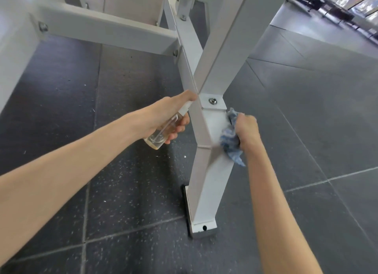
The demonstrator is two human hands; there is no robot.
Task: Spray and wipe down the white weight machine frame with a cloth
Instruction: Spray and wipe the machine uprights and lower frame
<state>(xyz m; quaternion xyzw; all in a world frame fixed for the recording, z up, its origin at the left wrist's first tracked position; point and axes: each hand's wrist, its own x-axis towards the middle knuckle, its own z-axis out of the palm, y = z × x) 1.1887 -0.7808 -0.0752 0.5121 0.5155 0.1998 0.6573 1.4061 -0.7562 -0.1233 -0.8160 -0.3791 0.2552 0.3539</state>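
Head view: how will that white frame (212,171) handle?

Rigid painted metal, bolted up and standing on the floor (122,171). I'd judge it won't shift or give, so there's nothing to grip, only a surface to press against. Its leg runs between the two hands.

And the cloth (230,138)?

Soft, light and bunched, so it's best kept balled in the palm. The right hand (248,130) has it that way, fingers curled tight round it, pushing it onto the leg's face just left of the knuckles, below the bolt (212,100). A loose tail hangs under the hand.

The spray bottle (161,133)?

Small, clear, probably light, and slick if wet. The left hand (169,114) wraps its body with the forefinger up on the spray head, right beside the leg's edge.
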